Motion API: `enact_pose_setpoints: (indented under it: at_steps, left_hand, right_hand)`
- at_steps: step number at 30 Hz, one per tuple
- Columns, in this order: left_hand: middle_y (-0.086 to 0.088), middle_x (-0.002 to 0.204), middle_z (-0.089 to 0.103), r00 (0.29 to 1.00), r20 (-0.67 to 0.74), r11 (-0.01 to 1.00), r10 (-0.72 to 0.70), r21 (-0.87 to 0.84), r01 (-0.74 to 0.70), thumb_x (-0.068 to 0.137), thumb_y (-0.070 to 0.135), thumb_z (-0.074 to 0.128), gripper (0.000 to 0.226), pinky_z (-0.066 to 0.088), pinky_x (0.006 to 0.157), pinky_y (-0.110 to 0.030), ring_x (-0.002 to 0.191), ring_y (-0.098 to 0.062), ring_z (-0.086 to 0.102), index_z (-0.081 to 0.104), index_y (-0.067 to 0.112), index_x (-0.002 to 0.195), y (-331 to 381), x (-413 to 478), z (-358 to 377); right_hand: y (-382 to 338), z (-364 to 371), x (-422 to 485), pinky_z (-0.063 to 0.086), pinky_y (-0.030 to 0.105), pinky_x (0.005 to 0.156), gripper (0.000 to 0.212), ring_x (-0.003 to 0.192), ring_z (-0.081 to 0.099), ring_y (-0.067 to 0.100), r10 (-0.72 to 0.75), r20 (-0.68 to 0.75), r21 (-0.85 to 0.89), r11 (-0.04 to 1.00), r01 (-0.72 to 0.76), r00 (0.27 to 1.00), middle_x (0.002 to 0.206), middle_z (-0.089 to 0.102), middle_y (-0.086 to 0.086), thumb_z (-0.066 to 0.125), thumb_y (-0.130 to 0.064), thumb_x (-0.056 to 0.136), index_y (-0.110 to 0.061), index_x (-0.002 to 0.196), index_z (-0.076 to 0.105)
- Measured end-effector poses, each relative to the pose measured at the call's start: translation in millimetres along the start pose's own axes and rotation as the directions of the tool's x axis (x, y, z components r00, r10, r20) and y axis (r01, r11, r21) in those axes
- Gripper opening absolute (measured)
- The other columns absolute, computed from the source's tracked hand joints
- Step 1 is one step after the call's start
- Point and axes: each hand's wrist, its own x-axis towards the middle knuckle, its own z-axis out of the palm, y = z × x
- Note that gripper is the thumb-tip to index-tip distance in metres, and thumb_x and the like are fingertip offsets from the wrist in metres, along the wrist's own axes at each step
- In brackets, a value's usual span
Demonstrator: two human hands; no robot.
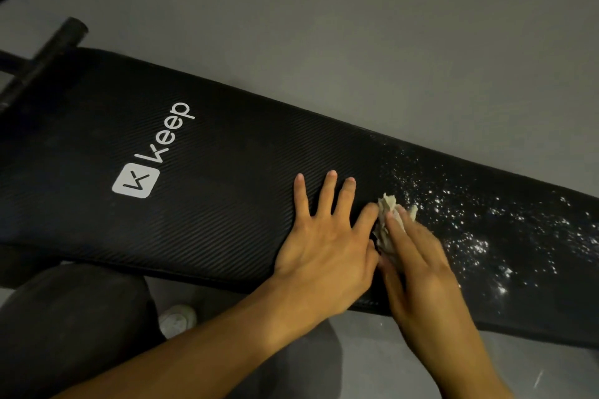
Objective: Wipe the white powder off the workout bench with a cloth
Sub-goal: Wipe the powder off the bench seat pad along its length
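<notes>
A long black ribbed workout bench [227,172] with a white "Keep" logo runs from upper left to lower right. White powder [486,236] speckles its right part. My left hand [327,246] lies flat on the pad with fingers spread, just left of the powder. My right hand [418,262] presses a crumpled pale cloth [387,220] onto the pad at the powder's left edge, fingers laid over it; most of the cloth is hidden under the hand.
Grey floor [356,26] surrounds the bench. A black bar of the frame [48,52] sticks out at the bench's far left end. A dark rounded pad [64,327] sits below the bench at lower left, with a small white object [176,321] on the floor beside it.
</notes>
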Motion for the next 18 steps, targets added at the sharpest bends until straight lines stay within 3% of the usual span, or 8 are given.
enact_pose_setpoints:
  at_steps: [2, 6, 8, 11, 14, 18]
  left_hand:
    - [-0.021, 0.164, 0.023, 1.0, 0.001, 1.0, 0.001, 0.001, -0.001, 0.1, 0.044, 0.036, 0.056, 0.008, 0.113, -0.075, 0.153, -0.044, 0.01, 0.033, 0.022, 0.151, 1, 0, 0]
    - [-0.021, 0.164, 0.023, 1.0, 0.009, 1.0, -0.007, 0.01, 0.007, 0.1, 0.044, 0.034, 0.058, 0.009, 0.113, -0.075, 0.153, -0.043, 0.011, 0.033, 0.019, 0.153, 0, 0, 0]
    - [-0.02, 0.164, 0.023, 1.0, 0.009, 1.0, -0.009, 0.01, 0.009, 0.1, 0.044, 0.033, 0.06, 0.009, 0.114, -0.074, 0.153, -0.043, 0.01, 0.032, 0.02, 0.155, 0, 0, 0]
    - [-0.02, 0.165, 0.02, 1.0, 0.007, 1.0, -0.007, 0.008, 0.007, 0.101, 0.045, 0.031, 0.061, 0.007, 0.114, -0.074, 0.154, -0.042, 0.008, 0.03, 0.02, 0.156, 0, 0, 0]
    - [-0.02, 0.164, 0.023, 1.0, 0.0, 1.0, -0.006, 0.002, 0.006, 0.1, 0.045, 0.032, 0.059, 0.008, 0.114, -0.074, 0.153, -0.043, 0.011, 0.033, 0.019, 0.153, 0, -1, 0]
    - [-0.021, 0.163, 0.026, 1.0, -0.005, 1.0, -0.01, 0.004, 0.01, 0.099, 0.045, 0.033, 0.059, 0.008, 0.114, -0.074, 0.153, -0.043, 0.013, 0.036, 0.019, 0.153, 0, 1, 1]
  right_hand:
    - [4, 3, 12, 0.017, 0.025, 0.121, 0.062, 0.151, 0.02, 0.021, 0.015, -0.024, -0.003, 1.0, -0.015, 1.0, 0.157, 0.034, 0.004, 0.06, -0.005, 0.093, -0.013, 0.15, 0.038]
    - [12, 10, 68, 0.036, 0.036, 0.115, 0.051, 0.143, 0.036, 0.027, 0.015, -0.038, -0.018, 1.0, -0.015, 0.999, 0.147, 0.048, 0.013, 0.057, -0.002, 0.095, -0.01, 0.145, 0.046]
    - [14, 10, 96, 0.048, 0.036, 0.103, 0.041, 0.124, 0.056, 0.027, 0.022, -0.094, -0.016, 1.0, -0.023, 0.995, 0.134, 0.057, 0.012, 0.056, -0.003, 0.096, -0.009, 0.136, 0.055]
    - [11, 8, 107, 0.053, 0.033, 0.088, 0.031, 0.102, 0.064, 0.02, 0.002, -0.148, 0.018, 1.0, 0.0, 0.989, 0.121, 0.063, 0.007, 0.059, -0.008, 0.095, -0.008, 0.126, 0.063]
    - [5, 7, 79, 0.053, 0.027, 0.089, 0.028, 0.104, 0.063, 0.015, -0.036, -0.179, 0.038, 0.998, 0.044, 0.983, 0.122, 0.063, 0.005, 0.06, -0.012, 0.096, -0.008, 0.123, 0.064]
    - [6, 10, 71, 0.052, 0.031, 0.096, 0.025, 0.112, 0.063, 0.017, -0.05, -0.226, 0.025, 0.998, 0.057, 0.973, 0.122, 0.065, 0.007, 0.061, -0.007, 0.095, -0.008, 0.119, 0.067]
